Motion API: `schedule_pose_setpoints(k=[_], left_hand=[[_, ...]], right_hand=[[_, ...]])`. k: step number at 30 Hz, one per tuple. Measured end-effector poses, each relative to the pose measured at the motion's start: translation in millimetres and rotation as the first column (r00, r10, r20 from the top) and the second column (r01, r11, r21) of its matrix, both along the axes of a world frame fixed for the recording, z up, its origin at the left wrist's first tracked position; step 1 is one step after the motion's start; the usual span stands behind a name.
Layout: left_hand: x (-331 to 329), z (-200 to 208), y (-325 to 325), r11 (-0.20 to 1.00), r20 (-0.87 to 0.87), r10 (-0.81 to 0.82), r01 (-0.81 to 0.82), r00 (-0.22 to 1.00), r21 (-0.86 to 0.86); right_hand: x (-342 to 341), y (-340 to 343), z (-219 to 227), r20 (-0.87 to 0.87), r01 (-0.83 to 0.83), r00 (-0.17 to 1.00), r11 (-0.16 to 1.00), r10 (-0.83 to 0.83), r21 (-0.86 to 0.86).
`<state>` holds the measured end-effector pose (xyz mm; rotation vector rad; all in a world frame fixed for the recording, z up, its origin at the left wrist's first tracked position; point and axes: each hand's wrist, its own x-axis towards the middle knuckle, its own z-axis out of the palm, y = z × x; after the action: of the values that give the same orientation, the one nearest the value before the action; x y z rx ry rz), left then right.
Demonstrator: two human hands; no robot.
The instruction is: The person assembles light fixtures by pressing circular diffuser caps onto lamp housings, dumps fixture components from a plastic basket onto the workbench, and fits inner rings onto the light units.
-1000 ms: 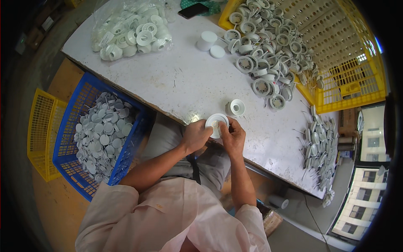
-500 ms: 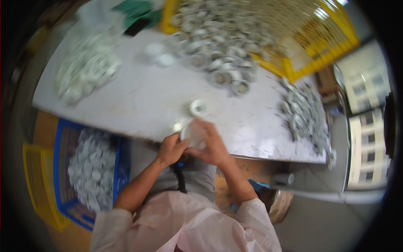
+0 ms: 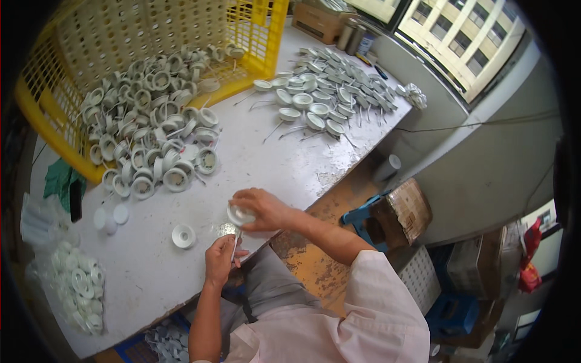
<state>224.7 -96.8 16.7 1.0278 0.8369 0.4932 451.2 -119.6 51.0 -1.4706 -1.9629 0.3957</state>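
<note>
In my right hand [image 3: 260,209], held just above the table's near edge, is a white round lamp housing [image 3: 241,216], the fingers curled over its rim. Lower and to the left, my left hand [image 3: 219,260] pinches a thin white piece [image 3: 233,249], seen almost edge-on; its kind is unclear. A small shiny patch [image 3: 226,229] lies on the table between the hands, too indistinct to name. Left of it a single white round housing [image 3: 183,236] rests face up, touched by neither hand.
A yellow crate [image 3: 266,45] lies tipped at the back left, grey-white lamp housings [image 3: 160,130] spilling from it. Finished-looking round lamps with wires [image 3: 321,100] cover the far right. A bag of white rings [image 3: 78,278] sits at left. A box on a blue stool [image 3: 402,212] stands right.
The view has swung to the right. My hands, together around a white round part before, are now apart: the right holds the housing, the left the thin white piece.
</note>
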Motion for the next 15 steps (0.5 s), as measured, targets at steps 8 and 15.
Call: schedule_pose_setpoints(k=[8, 15], left_hand=[[15, -9, -1, 0.968, -0.089, 0.058, -0.034, 0.994, 0.249], [5, -16, -5, 0.928, -0.02, 0.064, -0.052, 0.998, 0.369]], right_hand=[[141, 76, 10, 0.113, 0.347, 0.922, 0.921, -0.369, 0.178], [222, 184, 13, 0.243, 0.556, 0.759, 0.795, -0.604, 0.241]])
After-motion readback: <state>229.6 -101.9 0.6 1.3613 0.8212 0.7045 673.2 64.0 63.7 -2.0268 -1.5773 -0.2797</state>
